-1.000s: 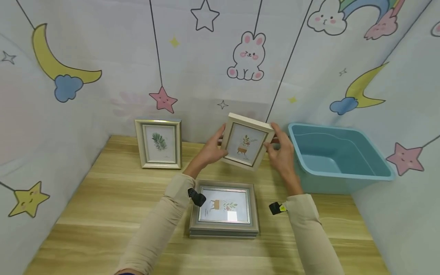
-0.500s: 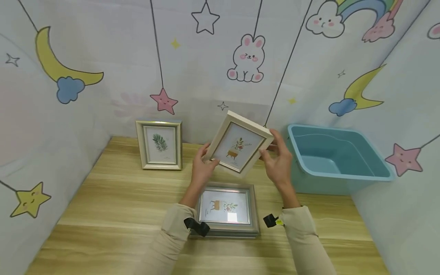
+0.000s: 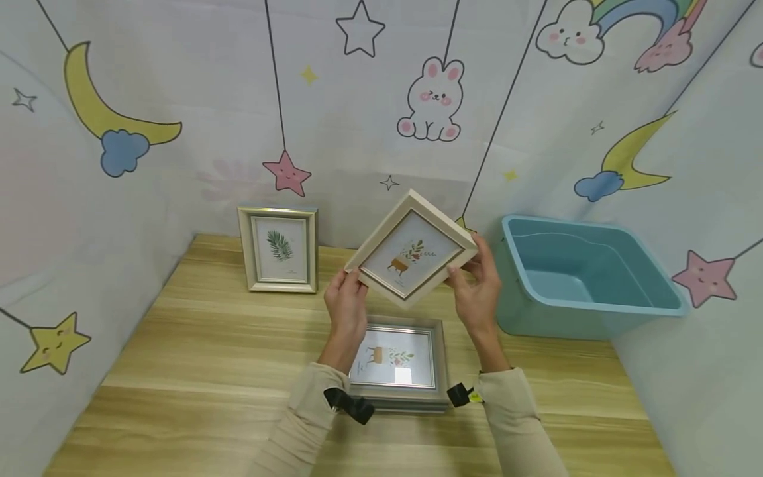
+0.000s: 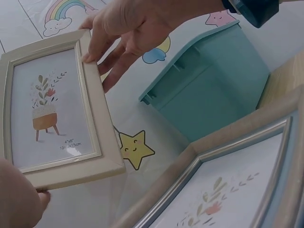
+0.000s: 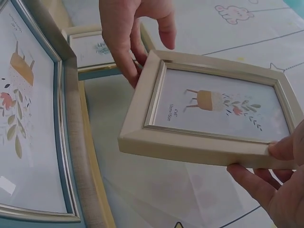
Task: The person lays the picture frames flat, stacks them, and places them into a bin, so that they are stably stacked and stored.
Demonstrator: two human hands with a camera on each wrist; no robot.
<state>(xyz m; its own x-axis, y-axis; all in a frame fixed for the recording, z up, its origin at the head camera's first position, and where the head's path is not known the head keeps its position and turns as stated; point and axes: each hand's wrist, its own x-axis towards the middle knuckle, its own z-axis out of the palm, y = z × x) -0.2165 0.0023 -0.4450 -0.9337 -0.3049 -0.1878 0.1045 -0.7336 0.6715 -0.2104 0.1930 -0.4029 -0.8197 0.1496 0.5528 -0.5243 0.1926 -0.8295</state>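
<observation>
A cream picture frame point(image 3: 417, 258) with a potted-plant print is held up in the air, turned so one corner points up in the head view. My left hand point(image 3: 347, 311) pinches its lower left corner. On the right corner, my right hand point(image 3: 479, 295) grips with the thumb in front and fingers behind. Below it, a larger grey-brown picture frame point(image 3: 440, 358) with a similar print lies flat on the table, on top of what looks like another frame. The right wrist view shows the left fingers point(image 5: 124, 52) at the edge of the cream frame.
A gold picture frame point(image 3: 280, 287) with a green leaf print stands upright at the back left. An open blue-green plastic bin point(image 3: 596, 305) stands at the right. A patterned cloth wall point(image 3: 357, 132) rises behind the wooden table point(image 3: 179, 371).
The cream frame has tilted further clockwise in both hands. My left hand has slid down and round to its lower left corner; my right hand has dropped slightly.
</observation>
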